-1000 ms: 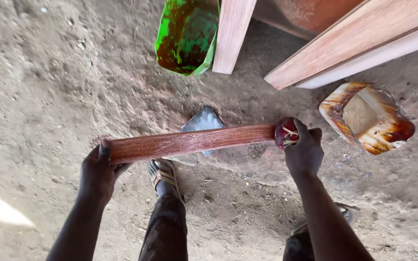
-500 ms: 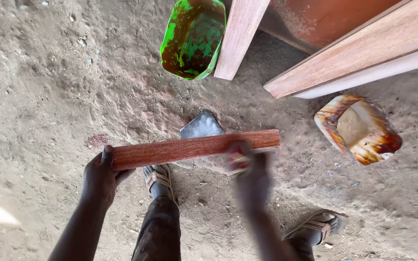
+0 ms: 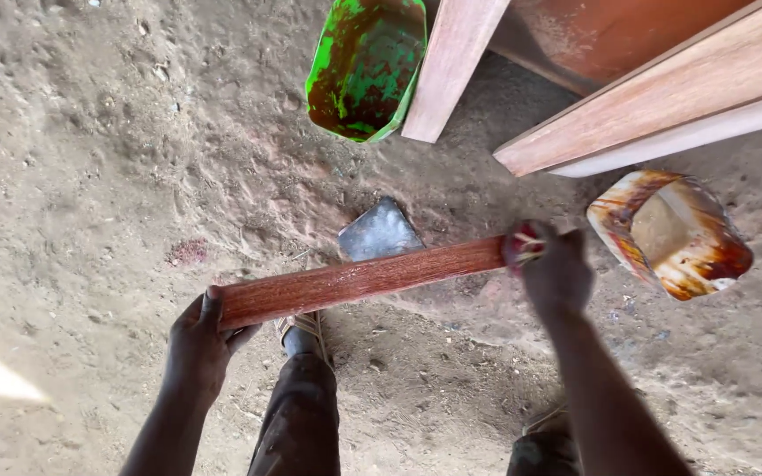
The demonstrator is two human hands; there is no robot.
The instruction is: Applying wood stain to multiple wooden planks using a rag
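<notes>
While the left hand (image 3: 197, 339) grips one end of the red plank (image 3: 359, 280) and the right hand (image 3: 550, 264) clutches a stained rag (image 3: 522, 247) at the other, the wet plank could slip onto the dirt floor (image 3: 90, 159) below.

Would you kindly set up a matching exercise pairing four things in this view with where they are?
Things:
1. wood strip
2. green container
3. stained jug
4. red pad

Places:
A. in the right hand
B. on the ground, far right
C. held at its end by the left hand
D. top centre, beside a plank

Pairs: 1-C, 2-D, 3-B, 4-A
</notes>
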